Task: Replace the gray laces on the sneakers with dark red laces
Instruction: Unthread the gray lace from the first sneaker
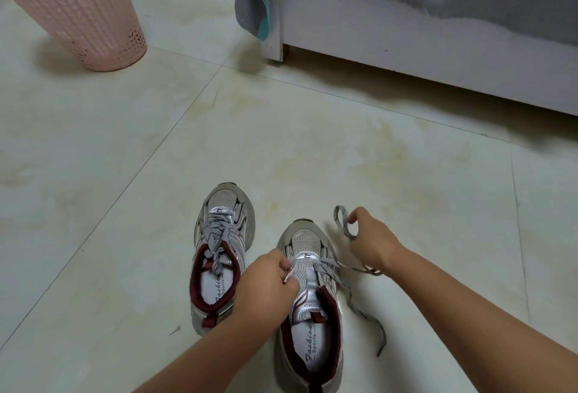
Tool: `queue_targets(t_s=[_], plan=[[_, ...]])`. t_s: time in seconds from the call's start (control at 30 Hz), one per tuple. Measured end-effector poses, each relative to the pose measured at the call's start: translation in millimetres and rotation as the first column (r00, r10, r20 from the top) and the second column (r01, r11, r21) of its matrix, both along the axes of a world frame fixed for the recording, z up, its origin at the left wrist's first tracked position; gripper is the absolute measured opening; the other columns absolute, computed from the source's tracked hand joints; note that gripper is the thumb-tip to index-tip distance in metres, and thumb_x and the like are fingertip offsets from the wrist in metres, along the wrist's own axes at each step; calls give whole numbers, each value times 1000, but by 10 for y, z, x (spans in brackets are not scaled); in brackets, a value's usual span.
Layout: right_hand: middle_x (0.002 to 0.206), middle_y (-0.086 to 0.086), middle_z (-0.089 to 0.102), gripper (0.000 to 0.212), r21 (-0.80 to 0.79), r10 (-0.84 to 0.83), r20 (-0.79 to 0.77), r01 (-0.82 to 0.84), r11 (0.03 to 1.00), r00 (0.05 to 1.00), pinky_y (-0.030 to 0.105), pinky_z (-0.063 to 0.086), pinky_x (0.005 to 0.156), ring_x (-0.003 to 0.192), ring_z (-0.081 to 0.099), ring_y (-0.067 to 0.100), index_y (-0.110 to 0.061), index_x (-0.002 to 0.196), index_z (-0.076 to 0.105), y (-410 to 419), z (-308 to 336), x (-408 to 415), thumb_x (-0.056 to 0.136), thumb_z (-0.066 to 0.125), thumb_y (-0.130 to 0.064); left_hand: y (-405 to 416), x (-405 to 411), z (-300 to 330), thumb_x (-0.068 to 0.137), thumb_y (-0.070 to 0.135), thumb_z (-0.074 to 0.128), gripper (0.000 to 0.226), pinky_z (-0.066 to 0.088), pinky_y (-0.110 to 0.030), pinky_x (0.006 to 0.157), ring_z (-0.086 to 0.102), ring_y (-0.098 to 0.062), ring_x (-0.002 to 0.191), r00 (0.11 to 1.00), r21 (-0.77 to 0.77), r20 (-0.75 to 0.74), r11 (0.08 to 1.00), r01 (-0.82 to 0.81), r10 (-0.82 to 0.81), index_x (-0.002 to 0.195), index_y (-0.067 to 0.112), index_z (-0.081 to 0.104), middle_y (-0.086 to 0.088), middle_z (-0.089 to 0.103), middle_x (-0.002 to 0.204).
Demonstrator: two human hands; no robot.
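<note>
- Right sneaker: toe pointing away, long axis running from the person outward; gray lace mostly unthreaded, trailing to its right side.
- Right hand: fingers pinch a loop of lace, just right of the toe.
- Left hand: curled, pinching at the left eyelet edge.
- Left sneaker: laced, untouched.
- Dark red laces: 0 visible.

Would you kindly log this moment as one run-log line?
step: unlacing right sneaker | left hand: grips it | right hand: pulls gray lace | left sneaker: laced
</note>
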State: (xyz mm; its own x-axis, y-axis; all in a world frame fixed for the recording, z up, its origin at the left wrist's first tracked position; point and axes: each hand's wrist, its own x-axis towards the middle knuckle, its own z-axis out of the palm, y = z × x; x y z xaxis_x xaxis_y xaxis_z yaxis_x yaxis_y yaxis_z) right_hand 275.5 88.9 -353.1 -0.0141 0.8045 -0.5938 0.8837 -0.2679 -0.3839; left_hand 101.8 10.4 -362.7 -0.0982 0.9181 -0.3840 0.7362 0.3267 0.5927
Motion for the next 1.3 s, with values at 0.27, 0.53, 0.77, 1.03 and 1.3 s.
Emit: queue_targets(t_s=[0.27,0.53,0.77,1.03,1.3], plan=[[59,-2,44,37,-102,225,-76,-232,967,971,26,38,63,64,47,17,-19,58,44,-195,-1,-138,90,56,-33,143,98,22,83,24,55,8,43,-28,71,55,-16,80,998,-8,-59,1000,29,-29,88,25,49,3,53,93],[57,11,47,32,159,-247,-196,280,947,949,25,26,47,57,44,23,-14,51,42,73,-5,380,81,52,-17,165,42,-29,82,10,48,10,41,-31,70,54,-20,83,989,-12,-130,998,63,-64,83,20,46,-1,56,90],[75,9,47,26,-516,-752,-627,831,207,-202,28,47,40,58,50,17,-1,78,42,247,113,1091,99,29,-10,157,28,-38,82,11,50,9,43,-31,71,56,-21,83,994,-4,-105,999,40,-41,83,19,47,-3,59,90],[74,1,52,19,-29,-195,-395,200,979,898,24,38,61,65,48,14,-17,83,55,-215,-178,77,84,64,-34,148,25,-49,81,12,53,9,44,-32,69,55,-19,79,996,23,-85,1000,7,-5,80,20,50,-1,58,86],[57,-4,49,26,-49,-53,-442,35,998,895,20,35,54,54,43,8,-16,61,52,-237,-98,-110,82,67,-14,134,12,-25,82,12,55,9,45,-30,71,57,-18,79,999,19,-48,1000,0,1,80,20,51,-1,59,86]])
